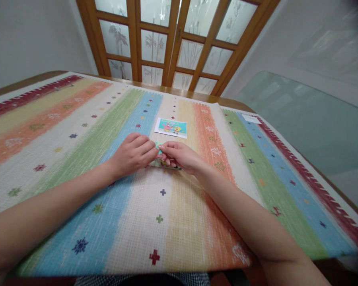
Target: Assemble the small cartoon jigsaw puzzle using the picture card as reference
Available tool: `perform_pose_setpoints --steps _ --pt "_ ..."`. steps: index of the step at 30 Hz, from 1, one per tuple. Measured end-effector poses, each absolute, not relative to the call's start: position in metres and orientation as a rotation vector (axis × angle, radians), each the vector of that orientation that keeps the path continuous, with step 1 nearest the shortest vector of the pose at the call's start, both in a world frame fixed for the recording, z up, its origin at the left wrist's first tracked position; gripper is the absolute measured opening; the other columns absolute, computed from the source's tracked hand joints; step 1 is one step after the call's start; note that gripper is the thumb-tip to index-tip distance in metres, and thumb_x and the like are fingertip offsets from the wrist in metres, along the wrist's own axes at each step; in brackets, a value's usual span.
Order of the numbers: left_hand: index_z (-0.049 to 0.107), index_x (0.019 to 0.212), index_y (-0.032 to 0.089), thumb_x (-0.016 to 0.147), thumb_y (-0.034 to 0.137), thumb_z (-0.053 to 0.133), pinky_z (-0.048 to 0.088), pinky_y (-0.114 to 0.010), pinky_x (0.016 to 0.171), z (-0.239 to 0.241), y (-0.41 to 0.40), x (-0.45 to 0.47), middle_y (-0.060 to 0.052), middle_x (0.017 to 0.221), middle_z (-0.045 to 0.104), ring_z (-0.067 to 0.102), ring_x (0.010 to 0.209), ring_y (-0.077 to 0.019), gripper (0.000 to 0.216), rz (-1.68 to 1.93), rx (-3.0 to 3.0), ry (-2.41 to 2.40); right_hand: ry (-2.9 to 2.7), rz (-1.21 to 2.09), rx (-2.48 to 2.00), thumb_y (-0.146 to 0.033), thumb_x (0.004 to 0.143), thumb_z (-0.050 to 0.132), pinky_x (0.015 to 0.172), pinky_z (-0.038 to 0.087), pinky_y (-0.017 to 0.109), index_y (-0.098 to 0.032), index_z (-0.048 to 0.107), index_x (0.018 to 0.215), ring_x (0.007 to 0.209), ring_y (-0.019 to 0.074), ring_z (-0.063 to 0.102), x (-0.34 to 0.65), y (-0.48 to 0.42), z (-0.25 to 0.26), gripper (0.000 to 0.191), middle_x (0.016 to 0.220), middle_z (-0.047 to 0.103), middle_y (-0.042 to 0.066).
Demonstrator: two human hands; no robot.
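My left hand [135, 154] is closed, its fingers curled at the left side of a small teal printed piece [158, 147]. From the right, my right hand [180, 155] pinches the same piece between thumb and fingers. Below the fingers lies a printed cartoon picture [178, 168], mostly hidden by my hands; whether the teal piece belongs to it I cannot tell. Just beyond my hands a white-edged picture card [173, 128] lies flat, with a pink starfish and a yellow sponge figure on teal.
A striped tablecloth [146, 222] covers the table. A small white paper or label [251, 118] lies near the far right edge. Wooden doors with patterned glass [153, 47] stand beyond the table, and a pale glass panel [310, 119] leans at the right.
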State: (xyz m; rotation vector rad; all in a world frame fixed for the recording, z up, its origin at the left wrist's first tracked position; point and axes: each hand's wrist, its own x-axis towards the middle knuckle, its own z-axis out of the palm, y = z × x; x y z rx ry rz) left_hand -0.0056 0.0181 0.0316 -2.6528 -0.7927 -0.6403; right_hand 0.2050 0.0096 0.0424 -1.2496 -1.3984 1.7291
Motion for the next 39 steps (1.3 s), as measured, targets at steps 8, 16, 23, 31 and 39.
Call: perform_pose_setpoints --steps 8,16,23,31,39 --pt "0.055 0.112 0.019 0.099 0.041 0.051 0.045 -0.043 0.097 0.01 0.028 -0.005 -0.011 0.111 0.064 0.056 0.109 -0.0265 0.026 -0.948 -2.919 -1.158 -1.793 1.263 -1.287 -0.048 0.082 0.072 0.058 0.04 0.026 -0.02 0.057 0.072 0.061 0.0121 0.055 0.219 0.024 0.018 0.033 0.066 0.063 0.0" --pt "0.052 0.118 0.02 0.088 0.048 0.066 0.038 -0.049 0.111 -0.002 0.03 -0.004 -0.015 0.133 0.058 0.049 0.131 -0.03 0.043 -0.815 -3.114 -1.115 -2.096 0.979 -1.366 -0.052 0.087 0.064 0.056 0.031 0.027 -0.02 0.062 0.071 0.058 0.0119 0.047 0.216 0.031 0.011 0.036 0.062 0.058 -0.002" --pt "0.052 0.114 0.02 0.085 0.05 0.07 0.04 -0.05 0.109 -0.003 0.032 -0.003 -0.016 0.134 0.058 0.05 0.131 -0.0316 0.046 -0.739 -3.146 -1.173 -2.151 0.921 -1.419 -0.045 0.088 0.064 0.057 0.029 0.028 -0.02 0.065 0.073 0.06 0.0123 0.049 0.214 0.031 0.014 0.03 0.065 0.06 -0.001" --pt "0.051 0.105 0.021 0.084 0.05 0.07 0.041 -0.048 0.107 -0.002 0.032 -0.003 -0.014 0.13 0.06 0.052 0.127 -0.0301 0.04 -0.777 -3.161 -1.17 -2.253 0.713 -1.476 -0.042 0.088 0.068 0.059 0.029 0.027 -0.021 0.069 0.081 0.065 0.0119 0.051 0.21 0.026 0.017 0.023 0.071 0.065 -0.001" --pt "0.051 0.107 0.022 0.084 0.051 0.07 0.04 -0.048 0.108 -0.003 0.032 -0.003 -0.012 0.128 0.061 0.052 0.126 -0.0298 0.041 -0.794 -3.149 -1.168 -2.253 0.651 -1.415 -0.04 0.087 0.07 0.062 0.032 0.026 -0.022 0.075 0.084 0.067 0.0125 0.054 0.209 0.024 0.014 0.019 0.072 0.066 0.0"
